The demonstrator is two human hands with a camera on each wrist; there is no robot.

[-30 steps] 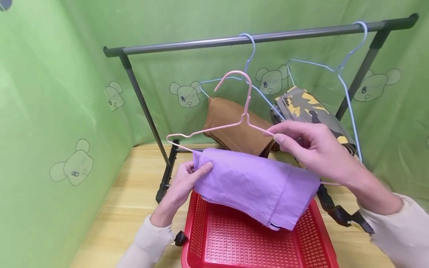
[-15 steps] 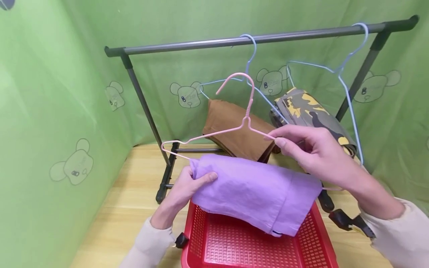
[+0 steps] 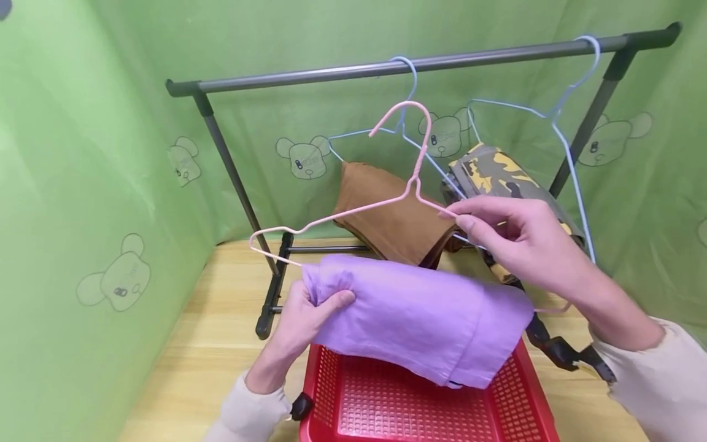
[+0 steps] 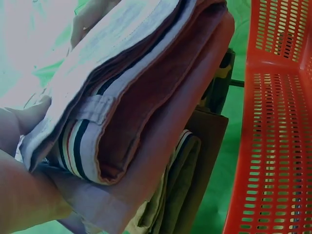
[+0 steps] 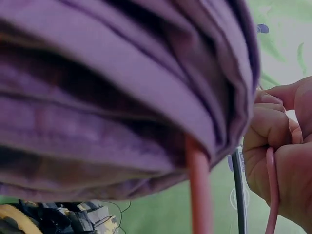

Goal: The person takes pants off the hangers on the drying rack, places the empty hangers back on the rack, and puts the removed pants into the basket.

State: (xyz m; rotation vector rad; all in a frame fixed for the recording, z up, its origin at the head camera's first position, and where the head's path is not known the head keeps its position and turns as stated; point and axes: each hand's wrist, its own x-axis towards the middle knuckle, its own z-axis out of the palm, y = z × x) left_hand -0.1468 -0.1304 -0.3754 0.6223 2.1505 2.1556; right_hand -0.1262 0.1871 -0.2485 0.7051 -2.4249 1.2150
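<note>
While a green curtain [image 3: 309, 31] fills the background beyond left hand [image 3: 301, 316] and right hand [image 3: 521, 236], a black clothes rack [image 3: 309, 77] stands ahead of the fingers. Red plastic basket [image 3: 414, 399] is below and between the hands, on the wearer's side. Folded purple trousers [image 3: 409, 313] are draped over the lower bar of a pink hanger [image 3: 418, 166], above the basket, at the left fingers and below the right fingertips. Brown folded garment [image 3: 386, 209] just past the fingers, on a blue hanger [image 3: 360, 132]; camouflage garment [image 3: 494, 169] behind the right fingers, on another blue hanger [image 3: 574, 175]. Pink hanger's hook points up, above and between both sets of fingers. Left fingers closed, pinching the trousers' left end, thumb in front. Right thumb and index finger pinched together on the hanger's right shoulder.
</note>
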